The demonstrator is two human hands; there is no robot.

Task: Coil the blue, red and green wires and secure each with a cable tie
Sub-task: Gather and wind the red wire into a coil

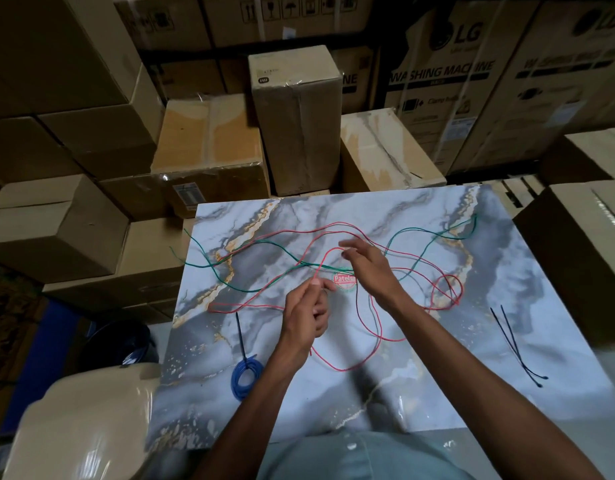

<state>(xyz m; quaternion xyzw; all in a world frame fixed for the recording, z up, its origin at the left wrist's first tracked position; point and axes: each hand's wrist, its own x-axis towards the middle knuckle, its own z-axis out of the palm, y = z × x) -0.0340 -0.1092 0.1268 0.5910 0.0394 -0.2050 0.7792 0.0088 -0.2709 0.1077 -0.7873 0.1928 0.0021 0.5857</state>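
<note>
Your left hand (pixel 307 315) pinched the red wire (pixel 368 344); right hand (pixel 370 263) hovered above it, fingers loose; blue coil (pixel 245 375) already tied.

A marbled grey-and-white board (pixel 437 375) with gold veins fills the middle, glossy under light from above. Right behind its far edge stands a tall taped carton (pixel 297 123), flanked by two lower boxes wrapped in clear film. Further back behind the board, printed washing machine cartons (pixel 448 81) rise to the right, their lettering blurred. Left of the board, plain brown boxes (pixel 56 220) stack up in dim light. Off its near left corner sits a cream plastic chair (pixel 77 427), and beside that something blue, possibly a bin. Right of the board, more cartons (pixel 583 244) crowd in.
</note>
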